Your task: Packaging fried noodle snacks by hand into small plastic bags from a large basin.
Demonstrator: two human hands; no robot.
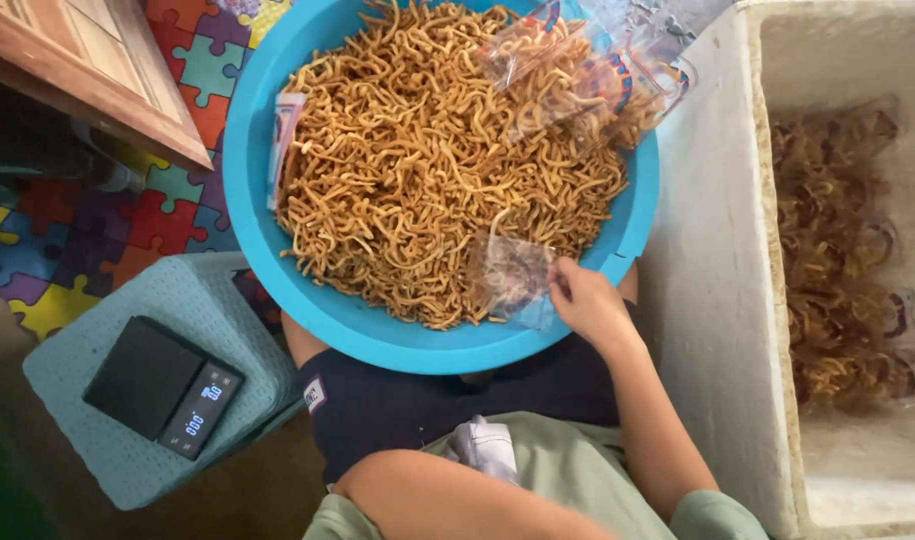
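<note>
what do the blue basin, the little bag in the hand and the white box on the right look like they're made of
Blue basin: likely plastic, with a smooth, even, slightly glossy rim. Little bag held by the right hand: thin clear plastic film; the fried sticks show through and it crinkles and glints. White box: probably foam, with thick, matte, grainy, scuffed walls.

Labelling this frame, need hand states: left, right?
Left hand: out of sight; only the forearm shows.
Right hand: closed on a small clear bag at the blue basin of fried snack sticks.
</note>
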